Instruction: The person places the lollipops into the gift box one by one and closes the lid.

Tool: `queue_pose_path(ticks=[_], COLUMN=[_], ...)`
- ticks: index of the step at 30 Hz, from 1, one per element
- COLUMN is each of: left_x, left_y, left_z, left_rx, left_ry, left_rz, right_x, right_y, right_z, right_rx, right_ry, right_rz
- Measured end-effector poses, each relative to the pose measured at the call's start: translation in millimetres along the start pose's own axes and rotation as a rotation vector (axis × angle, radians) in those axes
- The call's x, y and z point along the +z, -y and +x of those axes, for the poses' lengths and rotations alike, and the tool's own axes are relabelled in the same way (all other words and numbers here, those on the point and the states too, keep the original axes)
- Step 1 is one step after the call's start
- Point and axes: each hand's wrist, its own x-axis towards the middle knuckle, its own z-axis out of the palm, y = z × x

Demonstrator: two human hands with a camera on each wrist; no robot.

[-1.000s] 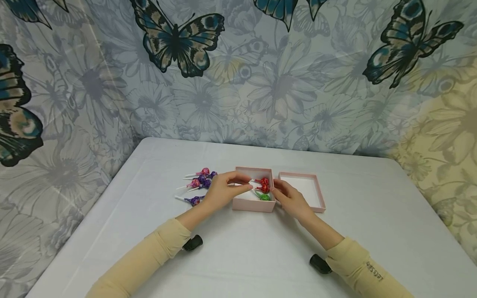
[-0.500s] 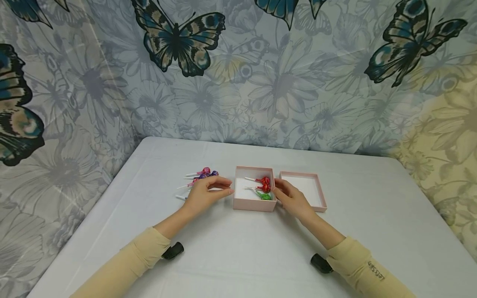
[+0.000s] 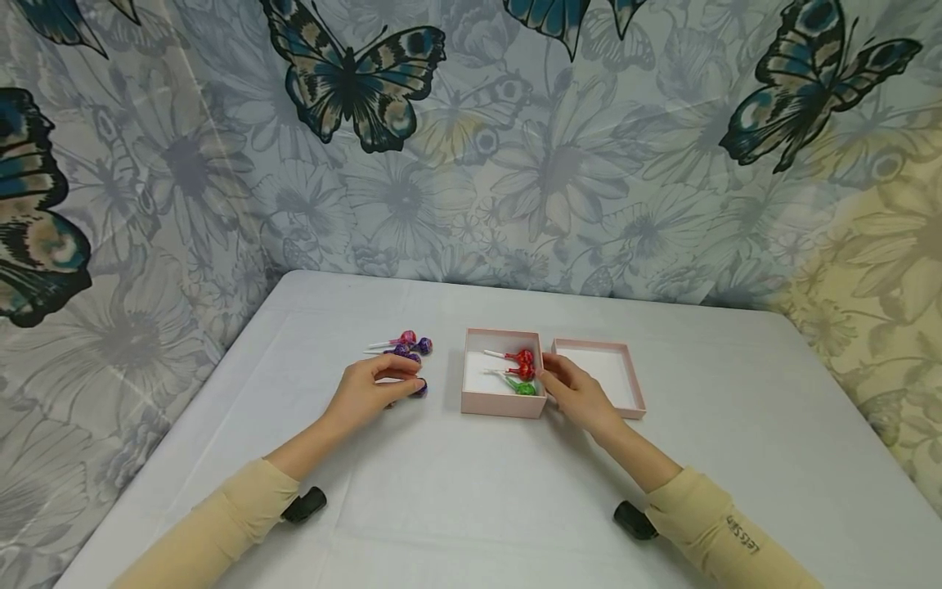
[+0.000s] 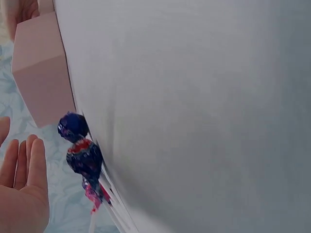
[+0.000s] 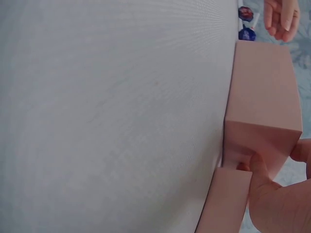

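My left hand (image 3: 371,391) hovers over the loose lollipops, thumb and fingers apart with nothing between them. Close by its fingertips lies a dark-purple lollipop (image 3: 423,388), partly hidden by the hand. Behind it is a group of purple and pink lollipops (image 3: 424,345); their wrapped heads (image 4: 85,158) also show in the left wrist view, beside the straight fingers (image 4: 36,165). My right hand (image 3: 581,399) holds the right wall of an open pink box (image 3: 500,405), thumb (image 5: 259,167) against the outside. Inside lie two red lollipops (image 3: 524,357) and a green one (image 3: 524,388), sticks pointing left.
A shallow pink lid (image 3: 634,380) with a white inside lies right of the box, partly behind the right hand. All stand on a white-covered table (image 3: 471,507). A butterfly-print cloth (image 3: 552,180) hangs behind. Black devices (image 3: 305,505) sit under both wrists.
My left hand has let go of a red lollipop's stick in the box and moved left, over the loose lollipops. My right hand has stayed at the box.
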Motion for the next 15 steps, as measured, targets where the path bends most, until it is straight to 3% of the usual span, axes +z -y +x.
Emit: queue_pose_path(ticks=[4, 15], left_x=[-6.5, -15.0], left_y=[4.3, 10.3], left_z=[-0.3, 1.7], left_rx=[-0.017, 0.038], left_ry=[0.007, 0.034], left_rz=[0.017, 0.166], right_x=[-0.4, -0.1], right_y=[0.3, -1.3], right_z=[-0.4, 0.2], right_rx=[0.002, 0.013], right_ry=[-0.001, 0.003], right_rz=[-0.001, 0.008])
